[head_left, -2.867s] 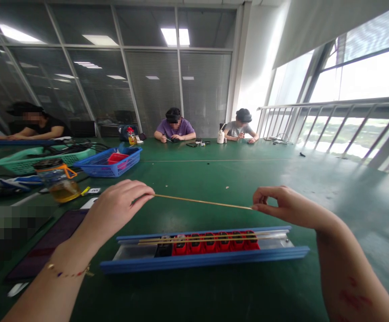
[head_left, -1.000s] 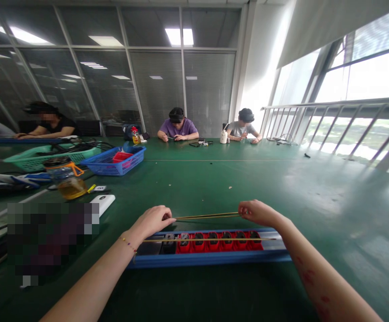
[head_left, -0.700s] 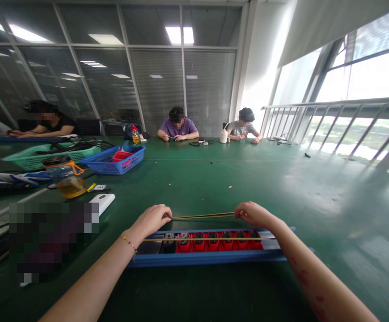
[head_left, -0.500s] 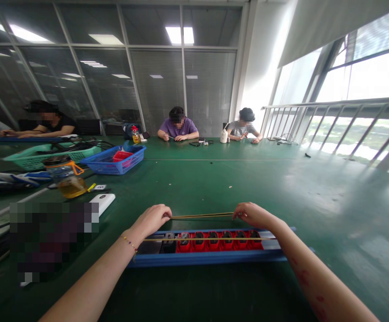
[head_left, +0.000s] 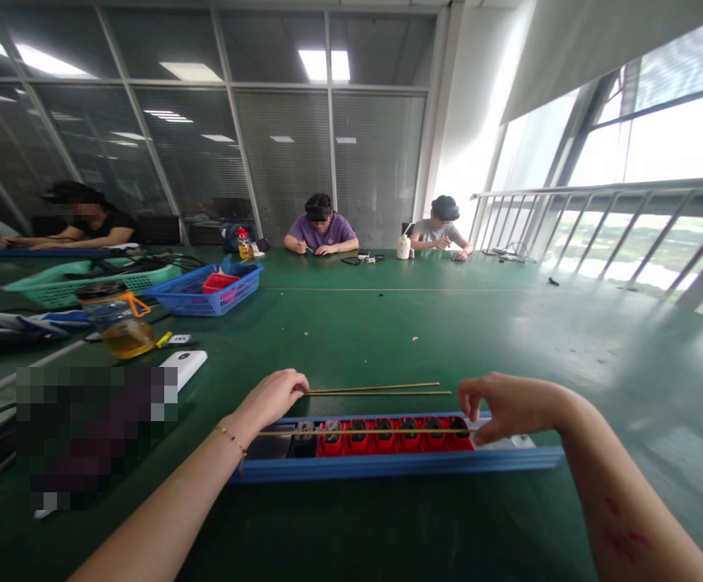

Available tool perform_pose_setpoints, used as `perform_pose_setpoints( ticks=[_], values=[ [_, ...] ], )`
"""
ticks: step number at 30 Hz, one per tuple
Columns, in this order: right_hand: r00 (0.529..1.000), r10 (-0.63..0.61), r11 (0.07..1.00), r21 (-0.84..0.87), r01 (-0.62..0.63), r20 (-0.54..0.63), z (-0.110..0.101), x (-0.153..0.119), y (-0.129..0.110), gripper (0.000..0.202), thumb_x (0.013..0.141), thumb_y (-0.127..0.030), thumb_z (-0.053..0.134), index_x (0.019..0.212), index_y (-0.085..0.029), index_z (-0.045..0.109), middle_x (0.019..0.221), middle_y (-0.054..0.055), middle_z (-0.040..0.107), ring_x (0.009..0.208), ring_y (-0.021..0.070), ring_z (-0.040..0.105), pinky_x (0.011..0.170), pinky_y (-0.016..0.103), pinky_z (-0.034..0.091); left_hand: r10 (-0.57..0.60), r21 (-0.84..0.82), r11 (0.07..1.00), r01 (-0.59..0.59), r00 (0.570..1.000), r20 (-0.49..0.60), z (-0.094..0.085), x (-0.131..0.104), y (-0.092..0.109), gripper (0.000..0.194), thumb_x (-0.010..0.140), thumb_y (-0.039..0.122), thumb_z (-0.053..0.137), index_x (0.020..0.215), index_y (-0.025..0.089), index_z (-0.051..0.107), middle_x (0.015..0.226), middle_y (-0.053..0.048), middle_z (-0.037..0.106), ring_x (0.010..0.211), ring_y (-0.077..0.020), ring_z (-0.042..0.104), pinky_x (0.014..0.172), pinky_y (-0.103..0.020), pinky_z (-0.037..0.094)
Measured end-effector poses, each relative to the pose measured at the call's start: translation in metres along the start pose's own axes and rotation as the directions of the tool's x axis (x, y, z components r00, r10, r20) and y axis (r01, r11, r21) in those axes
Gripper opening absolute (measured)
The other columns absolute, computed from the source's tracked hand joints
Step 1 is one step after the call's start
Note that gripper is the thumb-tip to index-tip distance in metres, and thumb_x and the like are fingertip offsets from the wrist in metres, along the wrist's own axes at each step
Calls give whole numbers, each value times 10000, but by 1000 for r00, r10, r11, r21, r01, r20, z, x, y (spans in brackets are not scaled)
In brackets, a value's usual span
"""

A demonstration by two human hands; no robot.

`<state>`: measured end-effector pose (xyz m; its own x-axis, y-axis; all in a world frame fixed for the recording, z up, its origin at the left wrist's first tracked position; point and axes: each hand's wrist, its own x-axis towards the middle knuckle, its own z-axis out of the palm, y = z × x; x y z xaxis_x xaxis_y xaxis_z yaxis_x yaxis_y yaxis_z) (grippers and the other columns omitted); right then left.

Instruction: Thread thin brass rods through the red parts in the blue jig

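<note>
On the green bench (head_left: 351, 525), the left hand (head_left: 275, 394) pinches the left ends of two slender tan sticks (head_left: 400, 394), which fan slightly apart beyond a long blue-sided metal channel (head_left: 400, 467). The channel holds one black block (head_left: 304, 447), then six red plastic holders (head_left: 384, 445), with a third tan stick (head_left: 351, 432) lying across them. At its right end, the right hand (head_left: 506, 406) has thumb and fingers parted, gripping nothing.

thin sticks (head_left: 381, 391), left ends hidden by left hand (head_left: 275, 393), forearms (head_left: 170, 493) cut off below
</note>
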<state>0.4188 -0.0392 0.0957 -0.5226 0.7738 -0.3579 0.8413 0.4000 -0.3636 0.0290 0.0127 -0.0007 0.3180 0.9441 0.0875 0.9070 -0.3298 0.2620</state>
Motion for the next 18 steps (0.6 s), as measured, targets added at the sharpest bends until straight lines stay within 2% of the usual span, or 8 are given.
perform_pose_setpoints(
  ticks=[3,5,8,12,15,18],
  values=[
    [989,87,993,65,-95,123,8,5,-2,317,622,-265,590,927,-202,529,863,21,652,542,152,608,398,203,399,-6,2,1000,6,1000,1,-1,0,1,169,764,220,477,798,242,640,855,-12,619,789,-150,568,673,-246,394],
    [987,91,994,48,-98,134,9,8,-4,267,639,-203,542,904,-200,520,784,10,660,506,143,601,386,194,386,-11,2,1000,11,1000,0,-1,0,1,174,768,224,471,801,242,641,858,-14,619,790,-151,567,673,-248,395],
    [1000,16,998,-68,-16,-6,5,3,-10,214,650,-154,513,855,-207,542,703,-7,654,532,136,593,434,194,373,-5,0,1000,5,1000,-3,0,0,0,176,769,223,468,798,245,641,850,-10,620,785,-149,566,674,-249,393],
    [971,-119,974,-212,75,-207,-7,-14,-13,164,705,-162,486,795,-235,603,727,-11,653,642,137,583,520,200,368,14,-3,1000,-14,1000,-11,1,0,-2,181,770,219,461,795,246,638,845,-7,621,792,-146,564,684,-246,387],
    [957,-96,977,-211,38,-273,-15,-24,-4,193,748,-201,465,830,-266,626,737,-22,658,647,131,580,550,199,378,16,-5,1000,-16,1000,-11,1,0,-2,189,774,223,452,795,245,638,852,-8,621,793,-145,563,686,-244,385],
    [941,-27,976,-211,-48,-338,-18,-27,12,191,760,-256,468,847,-280,636,733,-25,664,638,137,585,560,207,385,29,-6,1000,-29,999,-19,2,-1,-3,197,773,218,444,796,249,637,854,-4,619,787,-142,562,692,-245,383]
  ],
)
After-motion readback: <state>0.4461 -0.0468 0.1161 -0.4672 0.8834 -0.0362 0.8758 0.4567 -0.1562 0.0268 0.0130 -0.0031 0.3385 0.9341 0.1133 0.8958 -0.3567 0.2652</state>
